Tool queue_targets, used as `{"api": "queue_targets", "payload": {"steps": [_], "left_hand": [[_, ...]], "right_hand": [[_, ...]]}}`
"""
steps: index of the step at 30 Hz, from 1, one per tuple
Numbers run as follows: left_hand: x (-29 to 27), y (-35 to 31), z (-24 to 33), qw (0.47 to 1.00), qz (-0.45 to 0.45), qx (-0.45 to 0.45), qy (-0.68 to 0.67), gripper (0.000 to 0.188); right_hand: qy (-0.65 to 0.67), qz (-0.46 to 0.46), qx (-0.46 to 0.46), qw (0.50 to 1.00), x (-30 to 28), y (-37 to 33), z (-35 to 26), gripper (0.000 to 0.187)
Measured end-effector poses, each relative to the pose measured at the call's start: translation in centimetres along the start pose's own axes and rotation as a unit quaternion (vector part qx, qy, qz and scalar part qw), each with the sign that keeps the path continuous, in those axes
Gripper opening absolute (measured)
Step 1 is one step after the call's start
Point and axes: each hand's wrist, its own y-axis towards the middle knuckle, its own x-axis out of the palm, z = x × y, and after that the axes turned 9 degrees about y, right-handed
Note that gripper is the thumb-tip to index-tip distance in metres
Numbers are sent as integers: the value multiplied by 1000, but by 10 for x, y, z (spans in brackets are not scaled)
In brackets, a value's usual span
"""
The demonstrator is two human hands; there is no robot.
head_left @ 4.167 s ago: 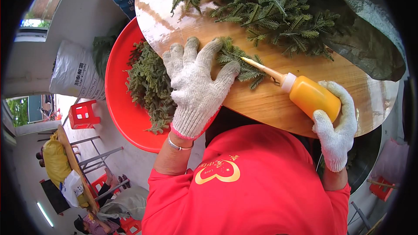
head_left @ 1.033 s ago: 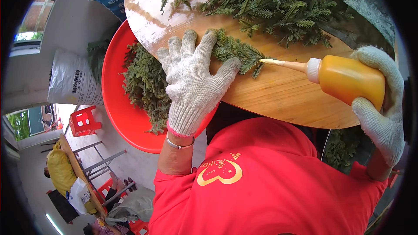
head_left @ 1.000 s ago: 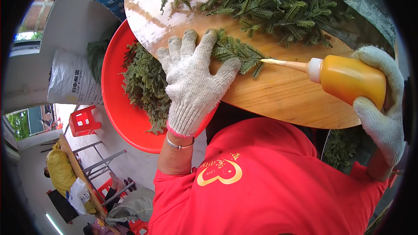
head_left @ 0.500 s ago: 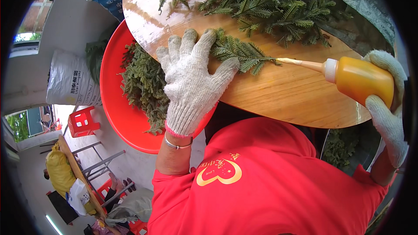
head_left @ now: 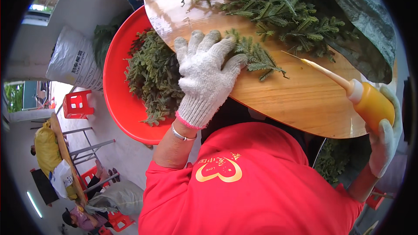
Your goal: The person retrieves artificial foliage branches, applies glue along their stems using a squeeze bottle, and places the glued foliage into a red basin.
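Note:
Both of my hands wear white knitted gloves. My left hand (head_left: 207, 72) lies over the near left edge of the wooden tabletop (head_left: 296, 100), fingers stretched out. A small green fir sprig (head_left: 257, 58) lies flat on the wood, its far left end beside my thumb and forefinger. In my right hand (head_left: 387, 135) is a squeeze bottle (head_left: 374, 104) of orange-yellow liquid, tilted with its long pale nozzle pointing up and left. A thin strand trails from the nozzle tip, which is apart from the sprig's stem end.
More fir branches (head_left: 278, 11) are piled at the tabletop's far side, next to a grey-green sheet (head_left: 365, 21). A red basin (head_left: 115, 82) with greenery (head_left: 152, 78) stands at the left. Beyond are a red stool (head_left: 78, 104), a white sack (head_left: 72, 58) and a seated person (head_left: 80, 217).
My right hand has drawn the bottle's nozzle away from the sprig's stem, rightward, leaving a thin strand. The left hand stays by the sprig. The whole view has shifted slightly.

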Motion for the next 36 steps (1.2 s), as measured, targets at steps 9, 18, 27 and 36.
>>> {"api": "queue_targets", "payload": {"steps": [9,18,27,36], "left_hand": [[-8,-14,-37,992,118,34,-25,15],[-38,-21,-24,998,41,18,-37,67],[-17,16,18,985,-29,165,-32,67],[-69,-14,-84,988,5,-128,87,48]], "right_hand": [[138,45,4,989,22,6,54,85],[225,87,-6,970,64,18,81,72],[250,120,1,961,65,10,81,79],[296,91,68,948,58,12,81,83]]}}
